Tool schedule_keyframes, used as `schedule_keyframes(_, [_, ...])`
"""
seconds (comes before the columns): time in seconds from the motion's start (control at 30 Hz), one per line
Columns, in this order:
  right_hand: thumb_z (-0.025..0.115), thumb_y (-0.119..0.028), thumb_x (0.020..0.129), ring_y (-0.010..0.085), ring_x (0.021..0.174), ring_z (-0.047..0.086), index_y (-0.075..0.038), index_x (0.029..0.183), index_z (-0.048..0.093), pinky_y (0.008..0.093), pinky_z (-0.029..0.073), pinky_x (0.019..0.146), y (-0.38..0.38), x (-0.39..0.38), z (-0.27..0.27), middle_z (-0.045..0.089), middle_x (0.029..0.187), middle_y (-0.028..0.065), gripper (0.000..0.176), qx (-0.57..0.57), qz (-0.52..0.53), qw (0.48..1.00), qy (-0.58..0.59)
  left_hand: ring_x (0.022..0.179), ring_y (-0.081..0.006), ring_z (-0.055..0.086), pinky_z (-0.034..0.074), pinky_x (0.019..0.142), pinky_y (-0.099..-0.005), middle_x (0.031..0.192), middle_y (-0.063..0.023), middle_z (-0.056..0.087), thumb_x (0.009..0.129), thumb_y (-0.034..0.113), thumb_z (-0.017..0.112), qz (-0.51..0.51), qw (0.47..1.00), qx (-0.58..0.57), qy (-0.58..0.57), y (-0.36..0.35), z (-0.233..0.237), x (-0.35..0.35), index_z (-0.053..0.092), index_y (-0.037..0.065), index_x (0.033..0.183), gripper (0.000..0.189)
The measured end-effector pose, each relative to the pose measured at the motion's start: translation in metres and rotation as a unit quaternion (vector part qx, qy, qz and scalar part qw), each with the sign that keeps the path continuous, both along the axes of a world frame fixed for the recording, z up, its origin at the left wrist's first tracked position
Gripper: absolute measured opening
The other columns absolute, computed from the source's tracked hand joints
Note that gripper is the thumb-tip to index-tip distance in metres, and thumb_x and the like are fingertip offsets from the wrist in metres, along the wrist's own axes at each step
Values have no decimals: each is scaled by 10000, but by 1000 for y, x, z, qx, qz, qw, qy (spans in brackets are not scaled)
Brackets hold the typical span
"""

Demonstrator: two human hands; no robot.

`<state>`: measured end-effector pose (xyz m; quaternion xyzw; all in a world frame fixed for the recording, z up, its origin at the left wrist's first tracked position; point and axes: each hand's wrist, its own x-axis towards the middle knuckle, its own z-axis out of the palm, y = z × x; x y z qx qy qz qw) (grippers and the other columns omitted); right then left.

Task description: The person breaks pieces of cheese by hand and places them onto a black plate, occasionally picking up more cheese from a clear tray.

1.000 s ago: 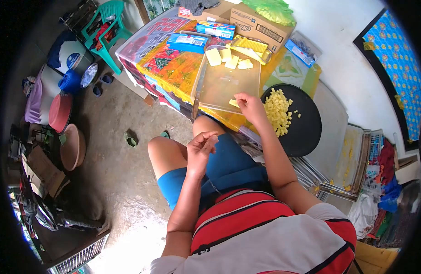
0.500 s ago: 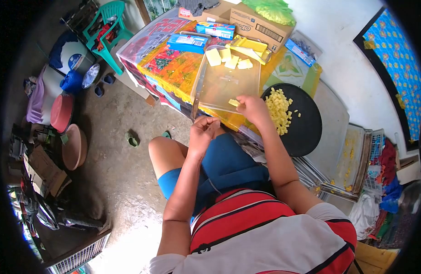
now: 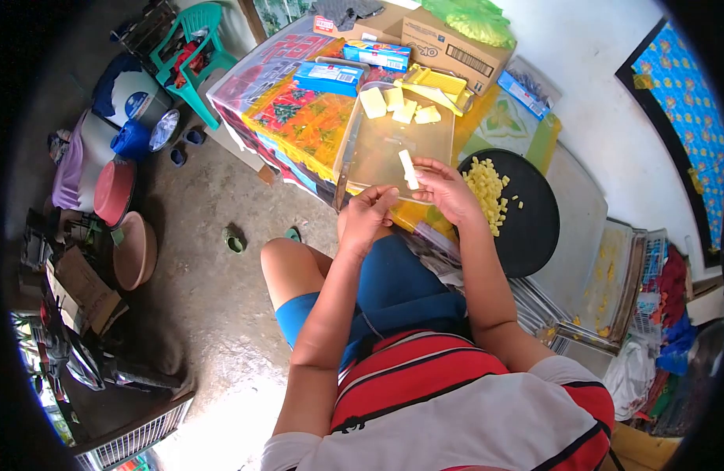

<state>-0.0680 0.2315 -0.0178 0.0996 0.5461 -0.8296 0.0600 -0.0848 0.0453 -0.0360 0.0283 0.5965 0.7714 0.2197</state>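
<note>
My right hand [image 3: 446, 188] grips a pale yellow stick [image 3: 407, 168], tilted upright over the near edge of a clear cutting board [image 3: 377, 145]. Just left of it, my left hand [image 3: 370, 210] is closed, fingertips pinched together; whatever it holds is too small to make out. A knife [image 3: 344, 177] lies along the board's left edge, close to my left hand. Several pale yellow blocks [image 3: 372, 102] sit at the board's far end, by a yellow tray-like tool [image 3: 436, 86]. Right of my right hand, many small yellow cubes [image 3: 485, 188] cover the left part of a round black tray [image 3: 530, 224].
Blue packets [image 3: 328, 77] and cardboard boxes [image 3: 448, 51] stand at the table's back. Another blue packet [image 3: 523, 94] lies at the right. Metal trays [image 3: 605, 275] sit beyond the black tray. A green chair [image 3: 191, 59] and basins [image 3: 134, 250] are on the left.
My right hand has raised the yellow stick from lying low to tilted upright, and its fingers have spread somewhat. My left hand has shifted slightly right and up. The whole view has shifted slightly.
</note>
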Motion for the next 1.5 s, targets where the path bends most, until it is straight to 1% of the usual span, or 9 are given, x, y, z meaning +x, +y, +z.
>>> schedule_keyframes(0.1, [609, -93, 880, 131, 929, 605, -33, 1217, 548, 285, 508, 787, -8, -1, 0, 612, 1086, 50, 347, -35, 2, 999, 20, 589, -74, 536, 467, 545, -216, 795, -10, 615, 903, 287, 616, -35, 999, 20, -36, 5, 6, 1, 621, 33, 946, 258])
schedule_keyframes(0.4, [605, -84, 887, 123, 906, 604, -26, 1173, 547, 274, 507, 781, -20, 1, 6, 623, 1024, 40, 298, -43, -8, 997, 66, 599, -123, 562, 480, 571, -264, 745, -28, 617, 905, 270, 610, -56, 976, 154, -146, 9, 12, 2, 621, 62, 928, 209])
schedule_keyframes(0.5, [604, -81, 887, 121, 865, 603, -24, 1172, 543, 263, 508, 745, -23, 2, 3, 623, 1006, 45, 297, -73, -6, 995, 67, 655, -81, 569, 467, 580, -229, 850, -17, 644, 915, 220, 603, -64, 967, 213, -127, 10, 6, 3, 614, 46, 962, 181])
schedule_keyframes(0.6, [594, -80, 892, 117, 807, 595, -24, 1183, 533, 263, 511, 688, -23, 1, -1, 620, 984, 53, 302, -114, 13, 991, 75, 596, -137, 575, 484, 579, -265, 713, -38, 614, 913, 239, 594, -48, 968, 217, -120, 11, 8, 4, 619, 67, 917, 174])
schedule_keyframes(0.83, [602, -99, 896, 97, 717, 582, -23, 1214, 526, 250, 518, 644, -29, 2, 3, 621, 935, 46, 336, -158, 23, 985, 61, 629, -134, 596, 509, 604, -269, 749, -47, 628, 914, 213, 588, -71, 955, 262, -119, 4, 1, 4, 611, 62, 944, 155])
schedule_keyframes(1.03, [586, -143, 911, 120, 717, 604, -38, 1217, 530, 256, 522, 645, -30, 2, 3, 627, 936, 56, 329, -195, 43, 977, 71, 641, -136, 606, 524, 615, -281, 814, -41, 638, 915, 184, 573, -61, 953, 266, -130, 4, 2, 4, 602, 49, 987, 156])
schedule_keyframes(1.13, [559, -101, 914, 131, 789, 589, -42, 1250, 513, 298, 514, 679, -27, 1, 3, 612, 961, 44, 344, -175, -2, 983, 53, 642, -136, 609, 532, 607, -289, 833, -46, 643, 908, 142, 551, -60, 952, 266, -140, 4, 7, 3, 589, 28, 1034, 174])
schedule_keyframes(1.3, [556, -122, 921, 114, 855, 584, -34, 1291, 497, 273, 480, 728, -12, 5, 10, 614, 980, 21, 385, -139, -42, 988, 52, 631, -137, 612, 541, 593, -290, 844, -70, 648, 878, 95, 521, -65, 951, 262, -148, 7, 11, -3, 551, -10, 1116, 262])
schedule_keyframes(1.5, [572, -144, 919, 113, 891, 586, -59, 1315, 486, 269, 481, 741, 19, 23, 17, 614, 1004, 1, 414, -126, -38, 988, 77, 636, -151, 620, 559, 629, -302, 855, -93, 648, 868, 100, 529, -100, 951, 253, -146, 23, 20, -6, 543, -10, 1130, 284])
